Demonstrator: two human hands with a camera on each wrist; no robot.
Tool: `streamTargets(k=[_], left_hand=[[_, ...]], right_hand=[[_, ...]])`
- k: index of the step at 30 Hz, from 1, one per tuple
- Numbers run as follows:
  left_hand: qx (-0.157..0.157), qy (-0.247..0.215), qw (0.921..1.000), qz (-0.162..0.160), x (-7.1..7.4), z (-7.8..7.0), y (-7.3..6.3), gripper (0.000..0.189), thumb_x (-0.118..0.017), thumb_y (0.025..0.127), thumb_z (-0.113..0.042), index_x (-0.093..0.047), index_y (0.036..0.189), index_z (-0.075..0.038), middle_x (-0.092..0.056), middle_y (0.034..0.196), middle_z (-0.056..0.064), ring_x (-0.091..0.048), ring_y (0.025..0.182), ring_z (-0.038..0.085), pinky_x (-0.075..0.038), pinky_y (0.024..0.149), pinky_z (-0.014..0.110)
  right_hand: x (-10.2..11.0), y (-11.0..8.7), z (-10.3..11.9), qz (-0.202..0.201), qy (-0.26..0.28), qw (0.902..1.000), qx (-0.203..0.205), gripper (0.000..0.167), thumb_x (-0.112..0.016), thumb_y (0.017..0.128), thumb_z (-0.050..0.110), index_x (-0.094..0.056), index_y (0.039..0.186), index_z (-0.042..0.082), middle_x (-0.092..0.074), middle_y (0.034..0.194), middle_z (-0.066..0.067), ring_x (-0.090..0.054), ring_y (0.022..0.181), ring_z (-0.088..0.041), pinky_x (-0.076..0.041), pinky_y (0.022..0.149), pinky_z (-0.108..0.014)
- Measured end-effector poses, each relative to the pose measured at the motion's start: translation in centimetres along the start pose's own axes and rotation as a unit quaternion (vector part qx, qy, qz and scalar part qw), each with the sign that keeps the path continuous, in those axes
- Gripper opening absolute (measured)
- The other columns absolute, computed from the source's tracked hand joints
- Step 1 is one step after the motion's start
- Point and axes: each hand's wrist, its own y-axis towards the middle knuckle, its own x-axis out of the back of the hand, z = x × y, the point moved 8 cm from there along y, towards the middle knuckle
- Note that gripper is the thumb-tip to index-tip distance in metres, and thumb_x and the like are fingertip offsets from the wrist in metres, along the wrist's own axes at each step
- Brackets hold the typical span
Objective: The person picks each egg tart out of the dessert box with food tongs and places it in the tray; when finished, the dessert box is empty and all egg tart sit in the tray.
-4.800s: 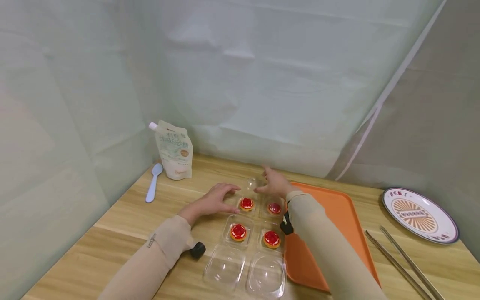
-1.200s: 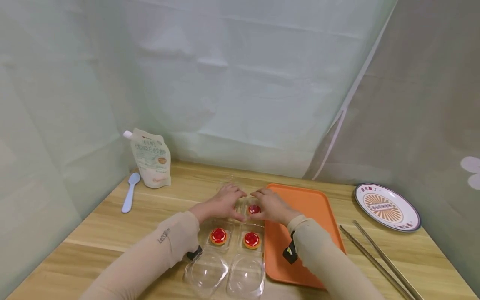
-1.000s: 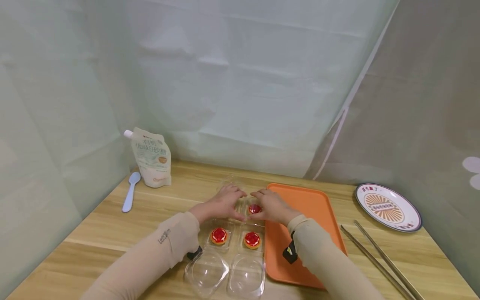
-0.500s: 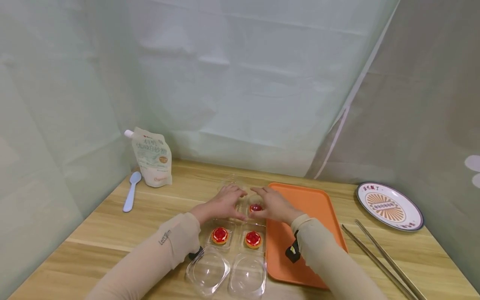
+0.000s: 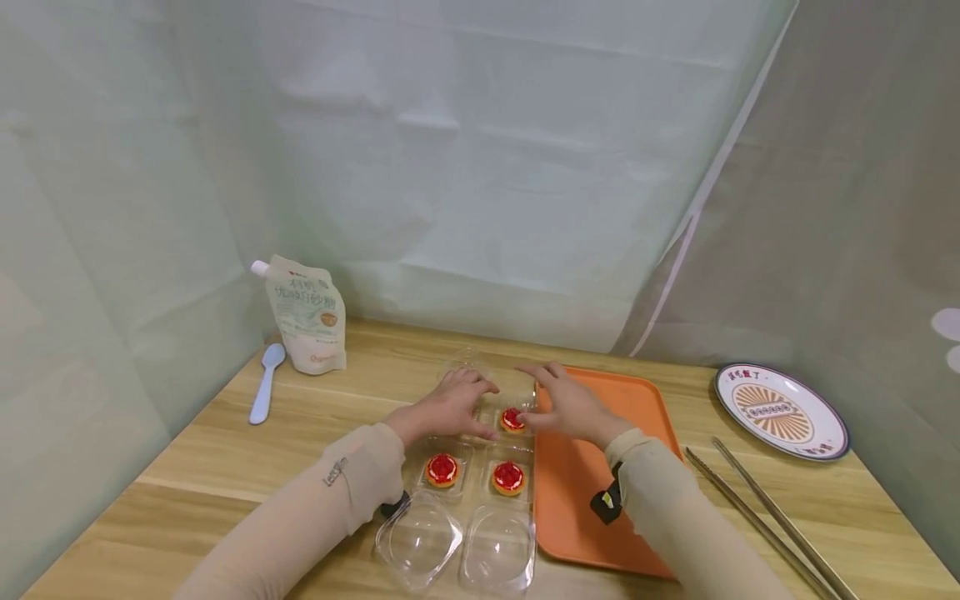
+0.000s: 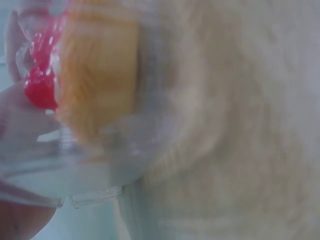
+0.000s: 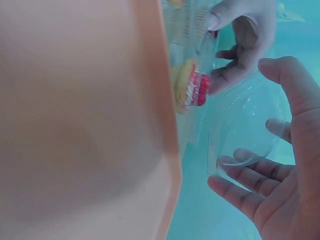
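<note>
My left hand (image 5: 450,404) curves its thumb and fingers round a clear plastic dessert box in the back left. Inside its dome (image 6: 55,175) sits a red-topped tart (image 6: 100,75), which the hand hides in the head view. My right hand (image 5: 570,408) is spread beside the back right box, holding nothing. That box's clear lid (image 7: 250,120) stands raised near its fingers. The tart (image 5: 513,419) in this box lies uncovered, the right thumb overlapping its edge in the head view. Two more tarts, left (image 5: 442,470) and right (image 5: 508,478), sit in open boxes nearer me.
Two clear lids, left (image 5: 418,542) and right (image 5: 498,550), lie folded toward me. An orange tray (image 5: 592,533) lies under my right forearm. Further right are metal tongs (image 5: 772,508) and a plate (image 5: 780,412). A spoon (image 5: 266,383) and pouch (image 5: 307,317) stand left.
The right hand first came down on the back right box; in the last half second it has moved right and opened wider. That box's lid has come up off the tart. The left hand stays.
</note>
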Motion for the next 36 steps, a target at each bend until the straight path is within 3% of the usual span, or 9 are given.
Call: streamTargets(k=[5, 15, 22, 27, 36], left_hand=[[0.003, -0.002, 1.0000, -0.003, 0.0, 0.0, 0.0, 0.075, -0.079, 0.071, -0.052, -0.056, 0.130, -0.013, -0.054, 0.131, 0.009, -0.040, 0.132, 0.030, -0.024, 0.116, 0.050], [-0.009, -0.001, 0.9999, -0.015, 0.0, -0.1, 0.2, 0.068, -0.077, 0.074, -0.050, -0.058, 0.128, -0.012, -0.055, 0.127, 0.008, -0.042, 0.130, 0.029, -0.024, 0.117, 0.052], [-0.006, 0.001, 0.9999, -0.014, 0.1, -0.2, 0.2, 0.068, -0.078, 0.074, -0.049, -0.058, 0.128, -0.011, -0.055, 0.128, 0.008, -0.042, 0.129, 0.029, -0.026, 0.115, 0.050], [-0.001, 0.000, 0.9999, -0.011, 0.1, -0.1, 0.1, 0.068, -0.078, 0.074, -0.049, -0.058, 0.128, -0.012, -0.055, 0.127, 0.008, -0.041, 0.130, 0.028, -0.024, 0.116, 0.051], [0.000, 0.006, 0.9999, -0.012, -0.1, 0.0, 0.2, 0.067, -0.077, 0.074, -0.050, -0.058, 0.127, -0.013, -0.055, 0.128, 0.007, -0.041, 0.131, 0.028, -0.022, 0.118, 0.051]], right_hand=[[0.8, -0.4, -0.2, -0.020, 0.007, 0.9997, 0.013, 0.073, -0.072, 0.083, 0.038, -0.038, 0.145, 0.019, -0.048, 0.134, -0.015, -0.056, 0.117, -0.031, -0.053, 0.086, -0.049], [2.0, -1.5, -1.0, -0.067, 0.045, 0.9967, 0.010, 0.072, -0.075, 0.082, 0.032, -0.041, 0.142, 0.010, -0.054, 0.125, -0.011, -0.056, 0.115, -0.031, -0.050, 0.094, -0.050], [2.5, -1.6, -1.6, -0.098, 0.063, 0.9930, 0.019, 0.073, -0.075, 0.080, 0.028, -0.040, 0.139, 0.005, -0.053, 0.132, -0.016, -0.054, 0.119, -0.032, -0.048, 0.099, -0.049], [2.9, -1.3, -2.0, -0.103, 0.076, 0.9916, 0.021, 0.072, -0.075, 0.080, 0.027, -0.041, 0.138, 0.003, -0.053, 0.132, -0.017, -0.054, 0.119, -0.033, -0.048, 0.096, -0.051], [3.0, 0.2, -2.8, -0.098, 0.159, 0.9821, 0.024, 0.069, -0.073, 0.083, 0.017, -0.036, 0.138, -0.003, -0.048, 0.137, -0.020, -0.053, 0.120, -0.037, -0.047, 0.097, -0.053]])
